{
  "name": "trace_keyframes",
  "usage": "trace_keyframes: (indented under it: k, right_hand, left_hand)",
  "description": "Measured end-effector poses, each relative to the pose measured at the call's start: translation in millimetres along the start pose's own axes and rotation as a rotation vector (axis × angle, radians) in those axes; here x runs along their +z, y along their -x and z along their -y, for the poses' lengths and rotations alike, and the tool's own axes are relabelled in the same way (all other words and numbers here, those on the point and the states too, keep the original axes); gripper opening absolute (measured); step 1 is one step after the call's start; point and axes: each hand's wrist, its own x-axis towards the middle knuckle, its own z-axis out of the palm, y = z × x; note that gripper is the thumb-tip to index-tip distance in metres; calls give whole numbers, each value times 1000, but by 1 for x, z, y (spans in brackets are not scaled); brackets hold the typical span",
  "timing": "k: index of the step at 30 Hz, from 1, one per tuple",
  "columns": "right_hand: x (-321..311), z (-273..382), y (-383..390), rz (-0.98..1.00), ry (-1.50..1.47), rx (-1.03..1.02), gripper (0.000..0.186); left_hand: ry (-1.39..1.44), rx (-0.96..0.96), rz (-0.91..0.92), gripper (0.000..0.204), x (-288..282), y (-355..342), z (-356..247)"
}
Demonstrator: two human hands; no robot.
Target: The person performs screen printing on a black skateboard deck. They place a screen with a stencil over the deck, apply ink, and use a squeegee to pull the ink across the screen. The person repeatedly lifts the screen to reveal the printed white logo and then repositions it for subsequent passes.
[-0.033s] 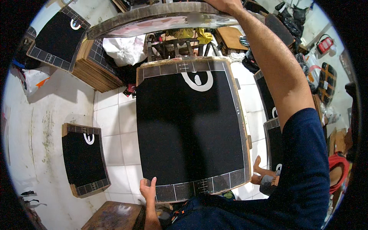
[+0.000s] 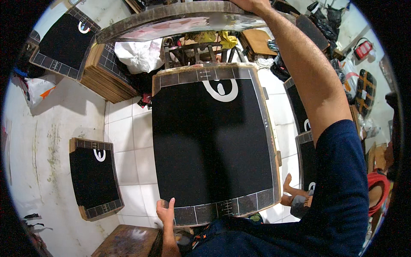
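Observation:
A large board (image 2: 205, 217) lies in front of me, covered by a black cloth piece (image 2: 209, 158). On the cloth's far part is a white ring-shaped print (image 2: 231, 95) with a small shape inside. My left hand (image 2: 166, 212) is closed on the board's near left corner, thumb on top and its other fingers partly hidden. Far up, my right hand (image 2: 252, 6) grips the edge of a raised wooden-framed screen (image 2: 141, 21). The picture's upper edge cuts off some of its fingers. The screen stands tilted up beyond the board.
More boards with black printed cloth sit at the left (image 2: 93, 177), upper left (image 2: 64, 43) and right (image 2: 307, 158). A stack of boards (image 2: 107, 75) and a white bag (image 2: 139, 55) are beyond. Another person's foot (image 2: 291, 190) is at the right. A brown wooden surface (image 2: 128, 242) stands near left.
The raised screen and my right hand have shifted very slightly toward the upper edge. My left hand, the board and the cloth look the same.

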Motion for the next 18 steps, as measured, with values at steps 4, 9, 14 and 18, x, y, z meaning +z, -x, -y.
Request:
trace_keyframes:
  k: [4, 9, 14, 18]
  right_hand:
    - [1, -3, -16, 34, -19, 38, 89]
    - [-1, -4, -35, 15, -29, 25, 85]
    - [-3, -5, -42, 53, -57, 16, 79]
    - [-5, -6, -50, 33, -36, 8, 82]
  left_hand:
    - [-38, -42, 11, 48, -2, -5, -2]
    - [-129, -47, 34, 51, 0, -13, -5]
    - [-45, -37, -6, 63, 4, -12, 4]
    - [-38, -107, 38, 66, 11, -13, 13]
